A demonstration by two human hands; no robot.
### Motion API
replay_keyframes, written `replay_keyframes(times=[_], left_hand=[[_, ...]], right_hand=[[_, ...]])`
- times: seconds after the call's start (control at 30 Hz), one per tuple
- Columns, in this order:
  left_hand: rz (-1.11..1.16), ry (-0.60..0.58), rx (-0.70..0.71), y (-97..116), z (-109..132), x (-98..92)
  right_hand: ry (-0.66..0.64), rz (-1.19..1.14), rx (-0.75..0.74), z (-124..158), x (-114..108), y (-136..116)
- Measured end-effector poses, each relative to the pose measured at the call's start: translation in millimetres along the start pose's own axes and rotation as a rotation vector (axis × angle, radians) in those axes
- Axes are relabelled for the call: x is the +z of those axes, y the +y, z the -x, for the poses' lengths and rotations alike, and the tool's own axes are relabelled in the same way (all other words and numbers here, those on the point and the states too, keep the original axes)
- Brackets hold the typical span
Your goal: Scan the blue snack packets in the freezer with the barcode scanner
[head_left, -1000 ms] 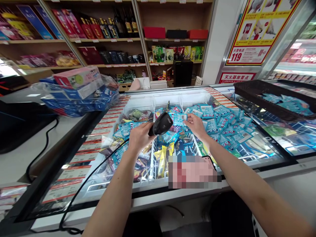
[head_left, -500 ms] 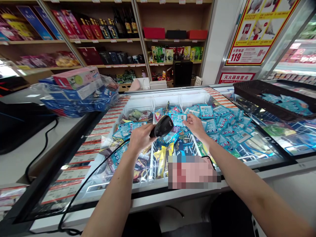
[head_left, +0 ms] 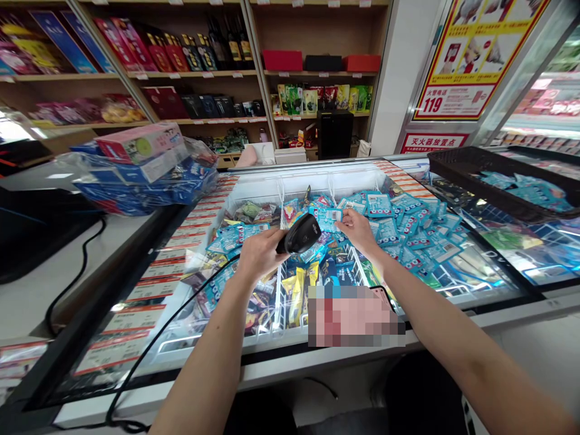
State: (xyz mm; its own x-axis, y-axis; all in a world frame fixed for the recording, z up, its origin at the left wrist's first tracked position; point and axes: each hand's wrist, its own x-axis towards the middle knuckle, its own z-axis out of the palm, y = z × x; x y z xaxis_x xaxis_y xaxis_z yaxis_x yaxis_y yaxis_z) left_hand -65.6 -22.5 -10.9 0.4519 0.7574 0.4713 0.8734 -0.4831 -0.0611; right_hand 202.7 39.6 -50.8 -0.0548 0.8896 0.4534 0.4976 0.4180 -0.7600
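My left hand point(head_left: 260, 254) grips a black handheld barcode scanner point(head_left: 302, 234), whose black cable point(head_left: 172, 320) trails down over the freezer's edge toward the lower left. My right hand point(head_left: 357, 231) pinches a light blue packet point(head_left: 329, 220) by its edge, with a white barcode label facing the scanner's head. The scanner sits just left of the packet, close to it. Below both hands lies a chest freezer point(head_left: 308, 172) full of blue sachets and assorted wrapped snacks. A pixelated patch point(head_left: 356, 317) hides an item near the front.
A plastic-wrapped stack of blue and pink boxes point(head_left: 145, 169) rests on the white counter at left. A black wire basket point(head_left: 502, 181) sits on the neighbouring freezer at right. Wooden shelves of boxed goods and bottles point(head_left: 167, 72) stand behind. White wire dividers split the freezer.
The scanner has moved slightly right, toward the packet's barcode. The packet and my right hand have stayed almost still.
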Motion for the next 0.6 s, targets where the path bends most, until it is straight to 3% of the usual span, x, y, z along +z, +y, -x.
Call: replay_keyframes(times=[0.6], left_hand=[[0.003, -0.001, 0.020, -1.3, 0.6, 1.2]], right_hand=[[0.001, 0.017, -0.004, 0.4, 0.3, -1.7]])
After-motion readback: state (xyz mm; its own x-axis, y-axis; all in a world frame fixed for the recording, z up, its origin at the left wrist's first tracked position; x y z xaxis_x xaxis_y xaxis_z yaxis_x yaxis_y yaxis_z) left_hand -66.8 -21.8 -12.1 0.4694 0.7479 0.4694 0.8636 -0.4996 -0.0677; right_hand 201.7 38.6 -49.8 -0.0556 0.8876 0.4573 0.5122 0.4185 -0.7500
